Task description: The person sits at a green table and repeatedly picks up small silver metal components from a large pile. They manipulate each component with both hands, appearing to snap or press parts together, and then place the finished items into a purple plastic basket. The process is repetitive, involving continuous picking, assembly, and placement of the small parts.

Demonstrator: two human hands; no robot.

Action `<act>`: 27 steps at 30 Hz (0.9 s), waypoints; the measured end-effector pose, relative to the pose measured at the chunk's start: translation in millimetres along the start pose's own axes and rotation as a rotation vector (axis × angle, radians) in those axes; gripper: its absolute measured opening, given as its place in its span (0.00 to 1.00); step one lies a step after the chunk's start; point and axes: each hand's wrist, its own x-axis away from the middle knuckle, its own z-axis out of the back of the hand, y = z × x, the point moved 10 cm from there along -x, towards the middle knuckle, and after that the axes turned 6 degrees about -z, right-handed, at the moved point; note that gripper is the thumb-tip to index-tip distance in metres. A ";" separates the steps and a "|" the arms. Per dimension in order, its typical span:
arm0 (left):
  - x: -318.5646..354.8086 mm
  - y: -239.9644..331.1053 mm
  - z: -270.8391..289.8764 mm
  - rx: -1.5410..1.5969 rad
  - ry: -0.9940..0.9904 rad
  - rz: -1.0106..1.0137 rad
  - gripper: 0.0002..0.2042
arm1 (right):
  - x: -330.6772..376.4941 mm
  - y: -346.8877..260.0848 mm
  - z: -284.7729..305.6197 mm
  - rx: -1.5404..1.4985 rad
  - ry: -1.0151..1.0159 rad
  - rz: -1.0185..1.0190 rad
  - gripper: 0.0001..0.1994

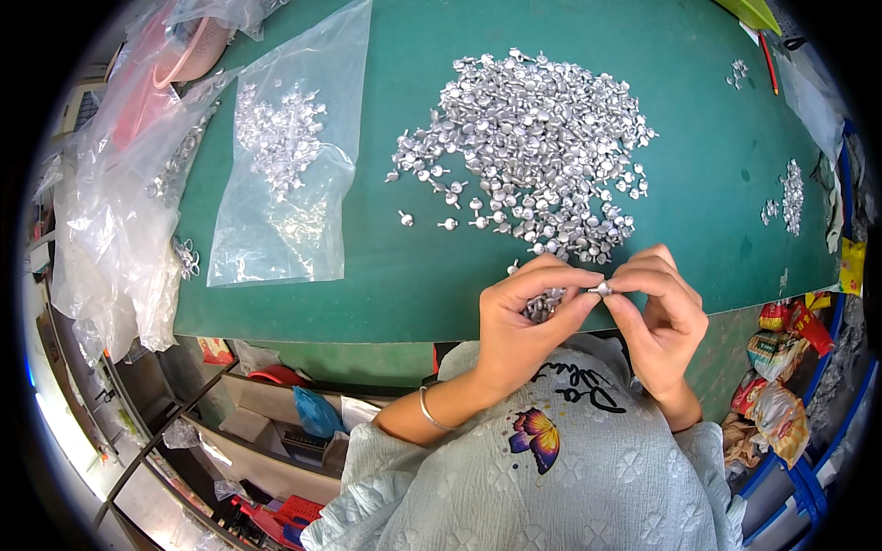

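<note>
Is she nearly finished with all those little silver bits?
Not nearly. Some pieces already sit in the clear bag. Her left hand and right hand pinch one small silver piece together. A big silver pile waits on the green table.

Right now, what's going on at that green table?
A person pinches one small silver metal part between the fingertips of the left hand and the right hand, at the near edge of the green table. A few more parts sit under the left hand. A big pile of the same parts lies just beyond, and a clear plastic bag with more lies further left.
</note>
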 end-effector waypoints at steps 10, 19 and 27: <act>-0.9 8.1 -3.6 0.028 -0.026 -0.026 0.10 | 3.4 -2.0 1.1 -0.040 -0.007 0.024 0.08; -1.3 8.1 -8.2 0.035 -0.073 -0.028 0.11 | 5.7 -4.2 5.3 -0.059 0.029 0.007 0.08; 17.9 -45.9 -4.0 0.548 0.110 0.456 0.10 | 9.8 70.5 109.7 0.405 0.475 -0.185 0.02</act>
